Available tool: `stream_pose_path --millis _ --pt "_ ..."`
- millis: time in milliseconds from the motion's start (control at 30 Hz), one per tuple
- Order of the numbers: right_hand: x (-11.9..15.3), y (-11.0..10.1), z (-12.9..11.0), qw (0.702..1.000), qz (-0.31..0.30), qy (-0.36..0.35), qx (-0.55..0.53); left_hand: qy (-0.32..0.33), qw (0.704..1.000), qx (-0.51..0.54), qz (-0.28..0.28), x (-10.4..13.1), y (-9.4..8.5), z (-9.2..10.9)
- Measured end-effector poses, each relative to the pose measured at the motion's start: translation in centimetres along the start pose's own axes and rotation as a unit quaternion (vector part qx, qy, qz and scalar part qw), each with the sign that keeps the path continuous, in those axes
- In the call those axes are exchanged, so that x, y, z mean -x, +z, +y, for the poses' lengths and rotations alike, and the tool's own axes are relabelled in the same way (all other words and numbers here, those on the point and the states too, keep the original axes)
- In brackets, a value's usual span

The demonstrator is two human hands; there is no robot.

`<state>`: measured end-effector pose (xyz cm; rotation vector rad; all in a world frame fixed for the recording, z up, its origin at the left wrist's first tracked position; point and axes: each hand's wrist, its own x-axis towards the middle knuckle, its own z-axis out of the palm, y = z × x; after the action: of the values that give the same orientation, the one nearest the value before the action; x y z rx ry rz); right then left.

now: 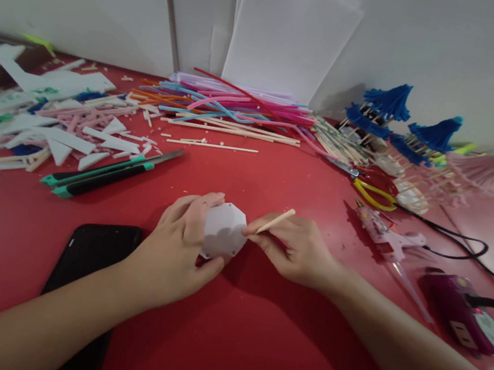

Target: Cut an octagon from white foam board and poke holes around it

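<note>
My left hand (186,244) is closed around a white many-sided foam piece (224,230), fingers over its far edge and thumb at the near edge. Small dark holes show near the rim of the piece. Between the thumb and fingers of my right hand (296,248) is a short wooden stick (276,221), slanting up to the right. The right fingertips meet the right edge of the foam piece. Whether the stick's lower end touches the foam is hidden by the fingers.
Left lie a utility knife (109,177), foam scraps (68,141) and a black phone (94,254). Pipe cleaners (242,104) and sticks (238,127) line the back. Right are yellow-handled pliers (374,195), a glue gun (386,232), a purple power socket (466,313) and blue-roofed models (384,110).
</note>
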<state>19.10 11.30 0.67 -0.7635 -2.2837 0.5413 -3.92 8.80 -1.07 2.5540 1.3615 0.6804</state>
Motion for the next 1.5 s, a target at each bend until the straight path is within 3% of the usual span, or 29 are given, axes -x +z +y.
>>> stream_pose_path --millis 467,700,967,1167,1500 --pt "0.2 -0.2 -0.6 0.999 -0.033 0.011 0.004 0.015 1.0 0.013 0.018 -0.1 -0.2 0.2" --pt "0.0 0.0 -0.6 0.998 0.004 0.055 0.013 -0.007 1.0 0.012 -0.012 -0.2 -0.4 0.2" --pt "0.3 -0.1 -0.6 0.999 -0.027 0.034 0.013 0.008 1.0 0.01 -0.001 -0.2 -0.2 0.1" --pt "-0.2 0.3 -0.9 0.998 0.011 0.062 0.015 -0.001 1.0 -0.003 -0.001 -0.1 -0.1 0.2" --pt "0.5 0.0 -1.0 0.998 -0.01 0.061 -0.01 0.002 1.0 0.028 -0.003 -0.2 -0.3 0.1"
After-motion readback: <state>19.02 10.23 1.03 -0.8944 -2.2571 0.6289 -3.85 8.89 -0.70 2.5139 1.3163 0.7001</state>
